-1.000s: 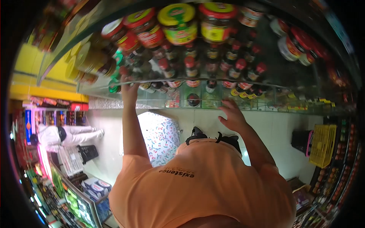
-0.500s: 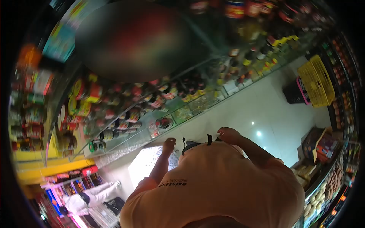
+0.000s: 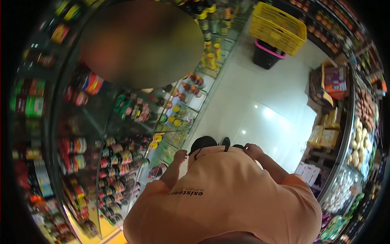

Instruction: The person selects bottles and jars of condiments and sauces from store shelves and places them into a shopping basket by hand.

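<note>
My left hand (image 3: 181, 156) hangs beside my waist with its fingers curled in, and nothing shows in it. It is near the lower shelf of bottles, where a dark bottle with a red cap (image 3: 157, 171) lies just beyond my forearm. At the other side of my waist, my right hand (image 3: 252, 150) has bent fingers close to a small dark thing (image 3: 239, 146). Whether the fingers grip that thing is hidden. Black straps (image 3: 226, 149) show at the front of my orange shirt (image 3: 239, 191).
Glass shelves (image 3: 103, 136) packed with bottles and jars run along my left. Ahead stand a yellow basket (image 3: 278, 28) and a black, pink-rimmed basket (image 3: 268, 56) on the shiny floor (image 3: 231, 97). Boxes (image 3: 325, 134) and a produce stand (image 3: 359, 140) line the right.
My view has turned right along the aisle; the baskets have shifted towards the upper middle, and the person in white has left view. Both hands stay low by my waist.
</note>
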Demonstrator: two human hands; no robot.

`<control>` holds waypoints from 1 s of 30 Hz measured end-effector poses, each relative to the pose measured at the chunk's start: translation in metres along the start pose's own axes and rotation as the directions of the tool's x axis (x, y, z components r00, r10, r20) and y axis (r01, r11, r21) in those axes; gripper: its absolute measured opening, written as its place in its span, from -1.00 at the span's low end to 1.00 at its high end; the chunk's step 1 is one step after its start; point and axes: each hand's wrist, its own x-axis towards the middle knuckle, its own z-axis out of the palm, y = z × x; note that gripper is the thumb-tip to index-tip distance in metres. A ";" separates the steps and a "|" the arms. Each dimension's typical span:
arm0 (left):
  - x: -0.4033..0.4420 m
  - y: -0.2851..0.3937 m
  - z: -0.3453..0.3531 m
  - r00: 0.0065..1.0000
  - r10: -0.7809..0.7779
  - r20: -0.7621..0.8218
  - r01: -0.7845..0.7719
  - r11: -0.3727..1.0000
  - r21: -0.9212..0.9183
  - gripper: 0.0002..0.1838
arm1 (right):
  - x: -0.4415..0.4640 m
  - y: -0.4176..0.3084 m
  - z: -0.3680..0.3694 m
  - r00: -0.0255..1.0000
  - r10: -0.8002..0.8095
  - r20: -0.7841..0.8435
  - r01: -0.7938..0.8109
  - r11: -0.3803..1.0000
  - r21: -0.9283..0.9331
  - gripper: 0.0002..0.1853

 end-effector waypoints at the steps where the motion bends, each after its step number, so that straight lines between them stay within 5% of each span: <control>1: -0.004 0.043 0.022 0.992 0.006 -0.129 0.010 0.992 0.126 -0.70 | -0.001 0.010 0.002 1.000 0.021 -0.011 -0.021 0.999 0.032 -0.53; 2: -0.008 0.080 0.043 0.967 0.036 -0.253 0.028 0.969 0.245 -0.70 | -0.001 0.020 0.004 0.996 0.040 -0.077 -0.035 0.998 0.060 -0.53; 9: 0.060 0.201 0.101 0.987 0.042 -0.153 0.010 0.945 0.328 -0.68 | 0.006 0.076 -0.008 0.966 0.196 -0.167 -0.142 0.947 0.290 -0.54; 14: 0.112 0.260 0.153 0.990 -0.132 -0.045 0.136 0.841 0.523 -0.68 | 0.023 0.090 -0.064 0.945 0.320 -0.060 -0.270 0.874 0.404 -0.52; 18: 0.163 0.323 0.193 0.962 -0.266 -0.055 0.257 0.828 0.498 -0.69 | 0.039 0.094 -0.136 0.930 0.362 -0.064 -0.315 0.873 0.372 -0.51; 22: 0.209 0.398 0.231 0.997 -0.063 0.051 0.029 0.864 0.503 -0.69 | 0.062 0.104 -0.209 0.907 0.418 -0.056 -0.363 0.841 0.402 -0.51; 24: 0.250 0.428 0.245 0.998 0.006 0.062 -0.034 0.887 0.460 -0.68 | 0.075 0.120 -0.224 0.869 0.408 -0.280 -0.302 0.885 0.353 -0.52; 30: 0.288 0.526 0.309 0.998 0.066 0.008 -0.065 0.943 0.328 -0.71 | 0.114 0.157 -0.281 0.821 0.439 -0.365 -0.273 0.863 0.425 -0.56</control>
